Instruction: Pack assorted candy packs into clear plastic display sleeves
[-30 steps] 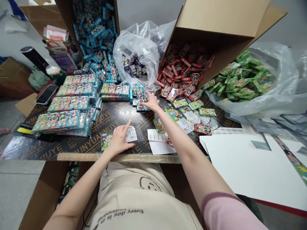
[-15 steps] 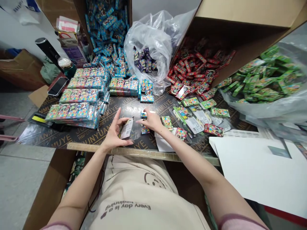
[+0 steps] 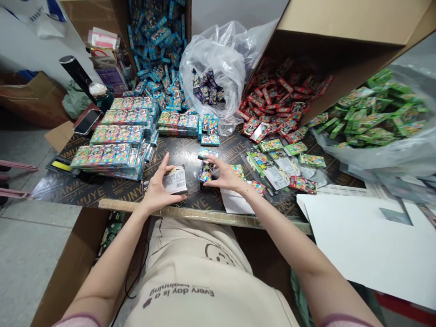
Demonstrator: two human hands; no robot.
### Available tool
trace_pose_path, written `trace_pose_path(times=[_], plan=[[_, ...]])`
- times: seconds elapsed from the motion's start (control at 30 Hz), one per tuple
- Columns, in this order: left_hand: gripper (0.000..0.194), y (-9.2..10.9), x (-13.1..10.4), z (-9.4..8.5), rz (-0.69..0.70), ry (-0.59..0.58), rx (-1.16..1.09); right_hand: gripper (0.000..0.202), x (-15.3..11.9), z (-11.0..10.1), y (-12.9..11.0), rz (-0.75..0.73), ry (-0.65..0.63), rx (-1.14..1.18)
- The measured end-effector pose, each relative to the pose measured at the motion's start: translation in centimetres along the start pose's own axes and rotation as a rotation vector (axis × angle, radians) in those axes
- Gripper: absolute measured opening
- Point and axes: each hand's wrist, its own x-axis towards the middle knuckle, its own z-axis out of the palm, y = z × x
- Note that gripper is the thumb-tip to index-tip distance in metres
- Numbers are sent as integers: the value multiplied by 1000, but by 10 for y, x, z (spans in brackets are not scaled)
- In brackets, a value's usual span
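My left hand (image 3: 160,188) is curved round a clear packet (image 3: 175,180) with a white, barcoded face, at the front middle of the dark table; thumb and fingers lie along its edges. To its right, my right hand (image 3: 223,175) has thumb and fingers on either side of a small purple box (image 3: 206,171). Just behind that box lies a blue box (image 3: 208,153). Green boxes (image 3: 238,171) and a red box (image 3: 259,187) are partly hidden by my right hand and wrist.
Stacked multicoloured packs (image 3: 117,135) stand at the left, near a phone (image 3: 87,121). Behind are piled blue boxes (image 3: 158,36), a clear bag (image 3: 213,50) of purple boxes, and a carton (image 3: 340,45) of red boxes. Green boxes (image 3: 378,113) fill a bag at right.
The packet in my left hand has turned flatter, its white face now more visible. My right hand has moved slightly right and down, and its fingers are now around the purple box.
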Motion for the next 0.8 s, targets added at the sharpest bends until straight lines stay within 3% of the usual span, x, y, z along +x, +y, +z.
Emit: trace_pose_path(times=[0.1, 0.17, 0.33, 0.47, 0.57, 0.63, 0.7, 0.8], plan=[[124, -2, 2, 8, 71, 9, 232, 93, -6, -10, -27, -33, 200, 3], [124, -3, 4, 13, 131, -9, 334, 88, -12, -15, -46, -79, 226, -106], [125, -2, 8, 22, 281, -105, 426, 78, -24, -16, -71, -88, -9, -388], [121, 3, 8, 25, 337, -190, 436, 85, -27, -12, -73, -112, -180, -357], [117, 5, 6, 26, 390, -266, 429, 89, -28, -5, -68, -147, -200, -295], [116, 3, 6, 25, 404, -254, 431, 92, -32, 1, -62, -146, -116, -271], [117, 1, 6, 26, 373, -172, 422, 92, -37, 8, -59, -82, 43, -270], [120, 1, 7, 30, 317, -68, 375, 80, -48, 21, -64, 26, 175, -245]])
